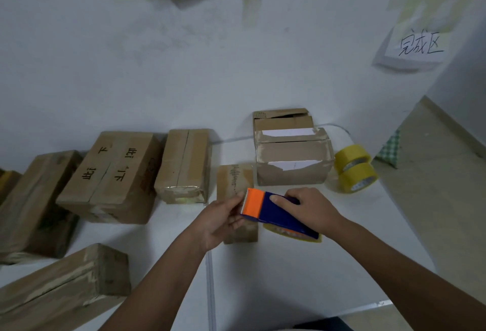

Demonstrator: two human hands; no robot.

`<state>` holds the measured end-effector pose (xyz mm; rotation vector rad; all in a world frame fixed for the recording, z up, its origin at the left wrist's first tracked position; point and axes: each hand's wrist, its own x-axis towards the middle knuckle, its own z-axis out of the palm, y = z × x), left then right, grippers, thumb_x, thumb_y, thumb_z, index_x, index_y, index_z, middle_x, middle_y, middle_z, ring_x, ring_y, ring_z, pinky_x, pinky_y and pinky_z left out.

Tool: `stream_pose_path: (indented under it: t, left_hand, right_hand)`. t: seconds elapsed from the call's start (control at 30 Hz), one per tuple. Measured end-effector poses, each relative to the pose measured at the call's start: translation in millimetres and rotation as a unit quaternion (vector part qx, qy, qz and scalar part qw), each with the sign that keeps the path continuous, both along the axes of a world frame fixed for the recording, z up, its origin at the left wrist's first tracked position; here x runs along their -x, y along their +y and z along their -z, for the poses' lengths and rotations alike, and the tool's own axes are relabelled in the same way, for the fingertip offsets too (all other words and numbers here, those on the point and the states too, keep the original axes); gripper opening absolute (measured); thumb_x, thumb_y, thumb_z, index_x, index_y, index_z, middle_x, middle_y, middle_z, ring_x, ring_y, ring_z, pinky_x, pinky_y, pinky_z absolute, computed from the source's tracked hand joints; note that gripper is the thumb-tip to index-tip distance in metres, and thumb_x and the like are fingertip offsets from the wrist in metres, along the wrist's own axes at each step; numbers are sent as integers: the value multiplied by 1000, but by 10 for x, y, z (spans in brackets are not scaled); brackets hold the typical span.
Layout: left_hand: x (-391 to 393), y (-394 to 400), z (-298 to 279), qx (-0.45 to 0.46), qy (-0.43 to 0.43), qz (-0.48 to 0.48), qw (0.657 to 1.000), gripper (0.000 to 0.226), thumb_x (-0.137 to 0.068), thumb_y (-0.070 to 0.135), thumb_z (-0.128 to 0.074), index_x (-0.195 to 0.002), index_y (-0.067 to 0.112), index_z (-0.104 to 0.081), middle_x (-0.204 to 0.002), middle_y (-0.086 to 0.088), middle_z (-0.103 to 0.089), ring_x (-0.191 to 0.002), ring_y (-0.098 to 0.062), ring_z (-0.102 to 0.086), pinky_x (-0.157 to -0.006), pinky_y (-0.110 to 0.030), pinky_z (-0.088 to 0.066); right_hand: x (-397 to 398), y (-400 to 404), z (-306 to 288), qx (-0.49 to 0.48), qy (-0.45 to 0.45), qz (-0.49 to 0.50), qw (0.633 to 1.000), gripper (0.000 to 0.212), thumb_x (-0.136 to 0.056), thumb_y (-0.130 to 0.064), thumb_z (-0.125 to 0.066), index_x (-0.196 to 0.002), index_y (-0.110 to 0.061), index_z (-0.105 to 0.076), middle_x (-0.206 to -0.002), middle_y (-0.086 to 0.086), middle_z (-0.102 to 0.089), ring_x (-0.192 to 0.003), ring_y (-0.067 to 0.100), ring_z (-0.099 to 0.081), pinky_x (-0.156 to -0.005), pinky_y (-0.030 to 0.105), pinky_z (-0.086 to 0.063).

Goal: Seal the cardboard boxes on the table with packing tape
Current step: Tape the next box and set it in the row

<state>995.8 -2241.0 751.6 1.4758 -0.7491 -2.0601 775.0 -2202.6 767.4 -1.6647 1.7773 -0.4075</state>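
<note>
Cardboard, brown and worn, makes up the small box (238,199) at the middle of the white table (289,278), directly in front of the person. It is narrow and lies flat, with a scrawl of dark writing along its top. Much of it is hidden by the hands, so whether tape already covers its seam cannot be told.

Above the box, the right hand (313,209) grasps a tape dispenser (273,212), blue in the body and orange at the toothed cutting end, with a yellowish roll showing beneath. The left hand (223,217) has its fingers curled at the orange end, seemingly pinching the loose tape there, though the tape itself is too faint to see. This looks like readying a strip, so sealing of this box appears barely begun.

Further out, more boxes wait. A tattered one (292,157) stands just behind, to the right, with torn flaps and white paper showing. To the left sit a box with a plain centre seam (184,165), a box with black characters (113,175), and others near the table's edge. Several look unsealed, so most of the job likely remains.

Two yellow tape rolls (355,167) rest at the right, beside the tattered box.
</note>
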Motion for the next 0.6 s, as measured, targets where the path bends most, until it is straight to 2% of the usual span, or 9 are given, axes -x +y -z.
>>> stream_pose_path:
  t: [0.1, 0.17, 0.23, 0.3, 0.33, 0.43, 0.5, 0.6]
  left_hand:
    - [-22, 35, 18, 14, -22, 7, 1000, 18, -98, 22, -61, -109, 9, -68, -91, -7, -72, -79, -10, -67, -58, -18, -50]
    - [-33, 39, 40, 29, -47, 9, 998, 16, -99, 19, -59, -105, 10, -70, -93, -9, -72, -79, -11, -67, -59, -18, -51]
    - [-57, 40, 71, 58, -72, 9, 996, 17, -100, 18, -58, -105, 10, -72, -99, -12, -74, -87, -18, -69, -72, -27, -56]
    - [-75, 65, 98, 93, -102, 5, 990, 20, -101, 18, -55, -104, 10, -73, -101, -13, -75, -97, -24, -70, -88, -38, -55]
    - [-71, 86, 97, 107, -114, 3, 988, 21, -102, 18, -54, -104, 10, -73, -98, -11, -76, -97, -24, -70, -87, -37, -56]
    - [-38, 157, 127, 121, -134, -16, 983, 22, -102, 18, -53, -103, 9, -73, -95, -9, -76, -90, -18, -71, -66, -22, -54]
    - [-34, 173, 157, 121, -139, -42, 982, 20, -101, 18, -55, -102, 9, -73, -94, -8, -76, -88, -18, -71, -66, -21, -54]
    - [-176, 122, 178, 118, -126, -108, 979, 13, -97, 14, -62, -97, 6, -72, -81, -6, -72, -75, -14, -66, -71, -23, -54]
  right_hand:
    - [-35, -10, -3, -2, -2, -12, 1000, 50, -91, -64, -43, -100, -21, -66, -85, -11, -69, -75, 4, -64, -62, 14, -42]
    - [-59, -38, -10, -7, 2, -21, 1000, 51, -92, -64, -43, -99, -20, -67, -87, -8, -71, -75, 6, -65, -64, 16, -47]
    - [-67, -72, -19, -17, 9, -32, 999, 50, -91, -65, -43, -97, -21, -66, -87, -7, -71, -75, 7, -65, -66, 18, -49]
    - [-64, -106, -19, -26, 22, -54, 998, 50, -90, -66, -44, -97, -22, -65, -85, -9, -69, -74, 6, -63, -62, 16, -45]
    - [-62, -124, -21, -29, 32, -66, 997, 50, -90, -67, -45, -98, -22, -65, -87, -9, -68, -74, 6, -62, -62, 16, -45]
    - [-65, -186, -7, -32, 60, -93, 993, 57, -88, -71, -44, -102, -20, -66, -92, -5, -70, -76, 8, -63, -69, 22, -50]
    - [-59, -212, 9, -34, 65, -104, 992, 61, -87, -73, -42, -103, -20, -67, -91, -5, -70, -77, 9, -64, -71, 25, -52]
    - [18, -221, 12, -47, 69, -112, 990, 62, -87, -74, -41, -100, -20, -69, -87, -5, -70, -76, 10, -65, -71, 26, -52]
